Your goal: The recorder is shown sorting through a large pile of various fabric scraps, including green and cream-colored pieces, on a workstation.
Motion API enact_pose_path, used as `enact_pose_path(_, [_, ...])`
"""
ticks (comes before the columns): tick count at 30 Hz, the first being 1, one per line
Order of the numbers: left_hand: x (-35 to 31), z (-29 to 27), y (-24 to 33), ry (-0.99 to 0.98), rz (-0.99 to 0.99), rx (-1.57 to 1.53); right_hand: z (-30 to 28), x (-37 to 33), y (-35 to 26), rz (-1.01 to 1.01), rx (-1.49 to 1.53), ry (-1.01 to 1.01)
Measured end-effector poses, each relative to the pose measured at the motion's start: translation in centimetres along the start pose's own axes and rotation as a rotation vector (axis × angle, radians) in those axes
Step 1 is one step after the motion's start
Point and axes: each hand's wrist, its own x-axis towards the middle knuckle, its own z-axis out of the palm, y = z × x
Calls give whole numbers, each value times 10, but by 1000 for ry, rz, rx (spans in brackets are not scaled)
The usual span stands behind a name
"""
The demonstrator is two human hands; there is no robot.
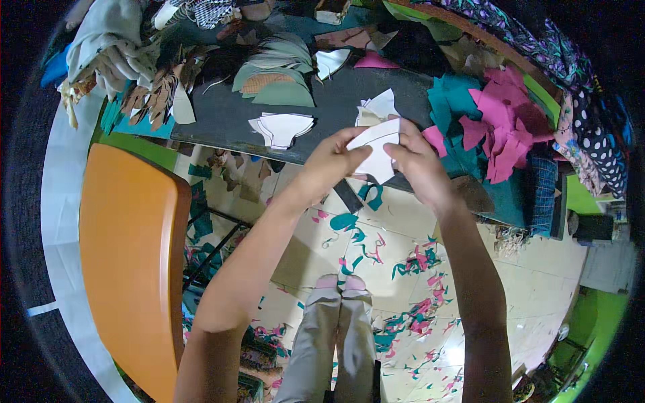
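Over the front edge of the dark worktable [222,131], my left hand [334,161] and my right hand [418,160] grip a small stack of white cut pieces [377,149] between them. A dark curved line runs across its upper part. My left thumb presses on its left side and my right thumb on its right; the fingers behind are partly hidden. Just beyond lie more white pieces [381,102]. A separate pile of white curved pieces [282,129] rests to the left. Behind that pile stands a fanned stack of grey-green pieces [281,67].
Pink cut pieces [500,124] and teal pieces [451,101] are heaped at the right. Brown scraps [158,97] lie at the left end. An orange board [131,269] stands at the lower left. Teal and pink offcuts [416,316] litter the tiled floor near my feet.
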Motion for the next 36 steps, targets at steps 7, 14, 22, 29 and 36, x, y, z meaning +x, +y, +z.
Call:
enact_pose_path(7, [-4,-11,5,171,140,370,25,9,-8,-65,-198,209])
enact_pose_path(14, [0,-81,5,617,448,614,63,58,7,-114,-252,265])
enact_pose_path(22, [-14,-112,4,742,459,882,114,83,28,-185,-747,408])
enact_pose_path(29, [-28,-86,6,884,702,1345,84,64,19,-596,-1238,585])
enact_pose_path(36, [-16,-28,-8,436,740,1165,10,0,22,-504,-1462,626])
